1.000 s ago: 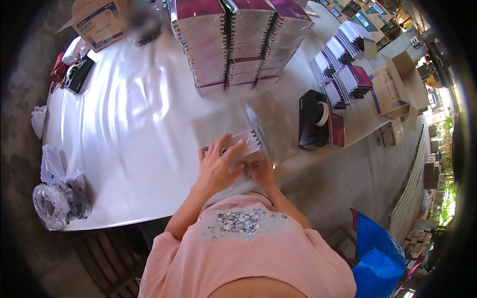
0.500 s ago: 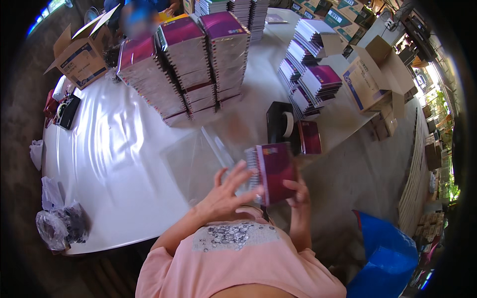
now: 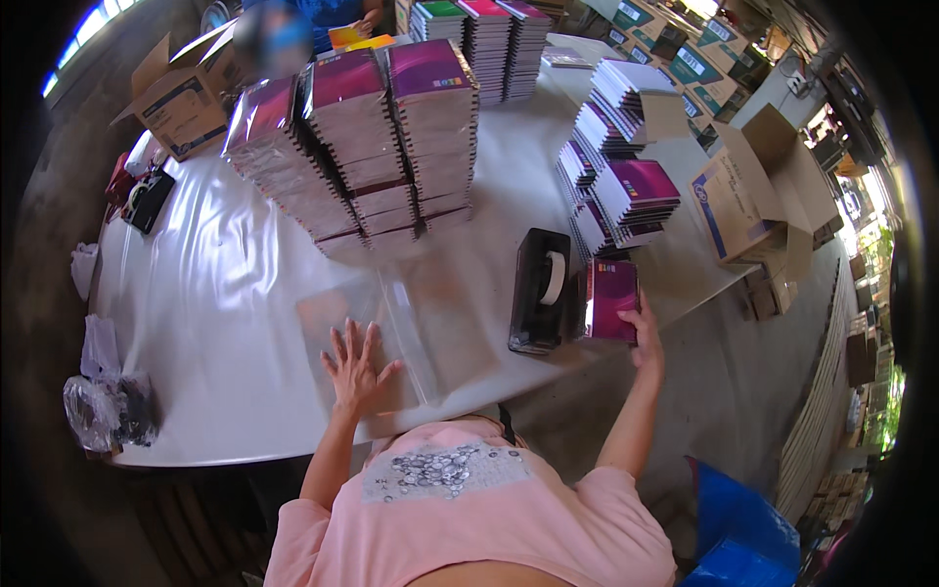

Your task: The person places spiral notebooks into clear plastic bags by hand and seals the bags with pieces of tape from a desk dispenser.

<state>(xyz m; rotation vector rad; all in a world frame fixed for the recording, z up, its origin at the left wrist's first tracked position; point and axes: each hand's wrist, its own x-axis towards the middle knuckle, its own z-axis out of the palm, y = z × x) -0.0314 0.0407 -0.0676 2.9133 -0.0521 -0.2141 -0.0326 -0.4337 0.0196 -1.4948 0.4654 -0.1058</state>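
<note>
My left hand (image 3: 355, 380) lies with its fingers spread on clear plastic sheets (image 3: 406, 338) near the front edge of the table. At the right, my right hand (image 3: 643, 338) grips the near right edge of a purple spiral notebook (image 3: 613, 293). That notebook sits close beside a black tape dispenser (image 3: 533, 318) with a white roll. Whether another notebook lies beneath it, I cannot tell.
Tall stacks of plastic-wrapped notebooks (image 3: 357, 147) stand at the back left. Loose notebook piles (image 3: 626, 196) rise behind the dispenser. Open cardboard boxes stand at the right (image 3: 734, 201) and far left (image 3: 186, 112). Across the table is another person (image 3: 337, 20).
My right hand has carried the purple notebook from in front of me to beside the tape dispenser. My left hand has left it and come down on the plastic sheets.
</note>
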